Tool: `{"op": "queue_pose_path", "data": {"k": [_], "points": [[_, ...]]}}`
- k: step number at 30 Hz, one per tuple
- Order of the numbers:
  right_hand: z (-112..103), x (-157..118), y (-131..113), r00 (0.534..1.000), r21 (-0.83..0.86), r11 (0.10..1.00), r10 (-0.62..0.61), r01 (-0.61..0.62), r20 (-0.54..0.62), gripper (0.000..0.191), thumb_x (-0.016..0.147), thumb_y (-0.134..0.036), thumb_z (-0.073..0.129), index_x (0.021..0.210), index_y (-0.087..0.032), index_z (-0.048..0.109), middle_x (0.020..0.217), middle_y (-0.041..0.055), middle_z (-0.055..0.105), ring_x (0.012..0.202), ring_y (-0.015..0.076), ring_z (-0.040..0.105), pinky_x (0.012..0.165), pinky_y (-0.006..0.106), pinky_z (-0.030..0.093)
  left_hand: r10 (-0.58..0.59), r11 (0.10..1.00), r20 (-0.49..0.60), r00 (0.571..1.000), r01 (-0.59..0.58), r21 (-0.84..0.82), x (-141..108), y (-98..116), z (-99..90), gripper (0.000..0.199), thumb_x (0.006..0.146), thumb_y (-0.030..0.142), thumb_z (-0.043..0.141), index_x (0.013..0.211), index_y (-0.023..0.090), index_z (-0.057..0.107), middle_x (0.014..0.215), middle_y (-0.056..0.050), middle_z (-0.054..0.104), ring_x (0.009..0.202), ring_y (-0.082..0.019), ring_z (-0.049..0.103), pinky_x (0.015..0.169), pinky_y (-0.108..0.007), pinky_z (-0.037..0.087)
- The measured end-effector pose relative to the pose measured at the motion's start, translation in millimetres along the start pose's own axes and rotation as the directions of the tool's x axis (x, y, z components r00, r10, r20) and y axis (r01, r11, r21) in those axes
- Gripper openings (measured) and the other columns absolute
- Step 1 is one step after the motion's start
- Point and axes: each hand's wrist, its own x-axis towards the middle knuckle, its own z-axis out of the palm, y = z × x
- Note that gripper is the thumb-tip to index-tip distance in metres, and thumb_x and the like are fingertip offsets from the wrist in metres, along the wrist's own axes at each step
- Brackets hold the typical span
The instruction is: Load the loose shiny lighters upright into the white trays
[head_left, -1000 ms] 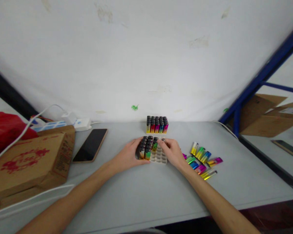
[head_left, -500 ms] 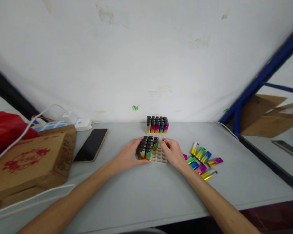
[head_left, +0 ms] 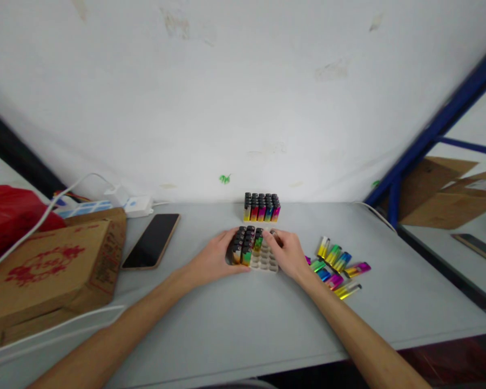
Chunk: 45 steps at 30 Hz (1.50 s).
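A pale tray (head_left: 263,263) with round pockets lies on the table, its left rows filled with upright black-topped lighters (head_left: 242,246). My left hand (head_left: 214,255) is wrapped round the tray's left side, thumb along the front and fingers behind. Over the back right pockets, my right hand (head_left: 285,249) is closed on a lighter (head_left: 272,232); only its dark top shows and the fingers hide the rest. Right of this hand, several shiny coloured lighters (head_left: 340,262) lie loose in a pile.
A full block of upright lighters (head_left: 261,207) stands behind the tray near the wall. To the left are a phone (head_left: 152,241), a cardboard box (head_left: 52,265), a red bag (head_left: 16,216) and a white power strip (head_left: 137,206). A blue metal frame (head_left: 425,140) rises at the right.
Almost nothing differs. My right fingers have shifted very slightly at the back of the tray; my left hand keeps its hold.
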Motion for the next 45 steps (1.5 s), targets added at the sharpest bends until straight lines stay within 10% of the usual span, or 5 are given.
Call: {"op": "queue_pose_path", "data": {"k": [15,20,26,30,45], "points": [[-3.7,-0.6,-3.2,0.999,-0.021,1.0,-0.017,0.017,0.031,0.046,0.101,-0.059,0.048,0.071,-0.025,0.042,0.056,-0.0064,0.041,0.055,0.0136,0.041,0.058,0.029,0.03,0.001,1.0,0.005,1.0,-0.001,-0.001,0.0,0.1,-0.1,0.093,0.071,0.047,0.097,0.149,0.021,0.054,0.146,-0.013,0.067,0.133,-0.036,0.065,0.12,-0.05,0.05],[-16.4,-2.6,-12.4,0.981,-0.011,0.986,-0.164,0.166,0.099,0.028,0.111,-0.045,0.042,0.102,-0.023,0.056,0.077,-0.001,0.059,0.07,0.0178,0.056,0.069,0.029,0.042,0.025,1.0,0.007,1.0,-0.025,-0.019,0.1,-0.7,0.3,0.091,0.073,0.049,0.095,0.149,0.021,0.054,0.145,-0.013,0.067,0.133,-0.036,0.065,0.12,-0.048,0.05],[-27.8,-2.7,-11.3,0.912,-0.109,0.905,-0.409,0.41,0.035,0.031,0.11,-0.045,0.052,0.09,-0.022,0.061,0.089,0.0063,0.062,0.083,0.0206,0.06,0.077,0.032,0.048,0.009,1.0,0.006,1.0,-0.009,-0.015,0.3,1.0,0.0,0.093,0.071,0.05,0.095,0.149,0.02,0.054,0.146,-0.014,0.067,0.132,-0.036,0.066,0.12,-0.048,0.049],[-30.0,-4.9,-5.6,0.934,-0.101,0.938,-0.313,0.333,0.173,0.039,0.11,-0.049,0.053,0.081,-0.023,0.054,0.065,-0.0028,0.057,0.057,0.0138,0.053,0.061,0.027,0.04,0.005,1.0,0.006,1.0,-0.005,-0.016,0.5,1.4,-0.7,0.092,0.071,0.05,0.095,0.149,0.02,0.055,0.145,-0.014,0.067,0.133,-0.036,0.065,0.12,-0.048,0.05],[-18.2,-1.8,1.3,0.921,-0.359,0.875,-0.206,0.325,0.332,0.038,0.11,-0.051,0.053,0.092,-0.021,0.065,0.075,0.0045,0.071,0.057,0.0158,0.055,0.057,0.027,0.031,-0.002,1.0,0.011,1.0,0.002,-0.007,0.7,2.2,-0.6,0.091,0.071,0.047,0.095,0.148,0.02,0.055,0.144,-0.013,0.068,0.132,-0.036,0.066,0.119,-0.048,0.05]]}}
